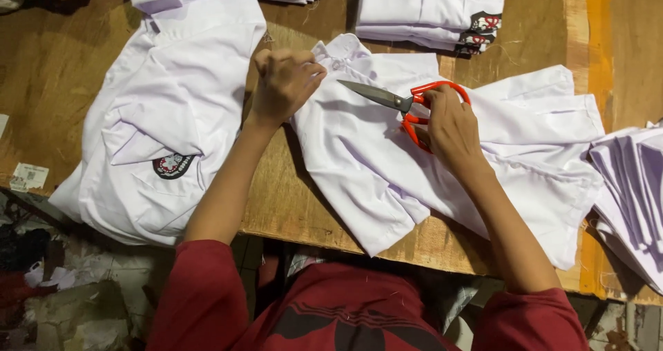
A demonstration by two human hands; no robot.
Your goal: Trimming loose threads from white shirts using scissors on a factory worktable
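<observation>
The right hand (452,133) gripped red-handled scissors (407,106), blades pointing left toward the left hand (284,82), whose fingers pinched the white shirt (359,164).

matt cloth shirt (387,164), worn wood table (621,40)

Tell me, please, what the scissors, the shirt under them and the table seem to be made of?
Scissors: dull grey metal blades, glossy red handles, probably plastic. Shirt: thin white woven cloth, creased and matte. Table: bare wood, worn, with visible grain.
</observation>
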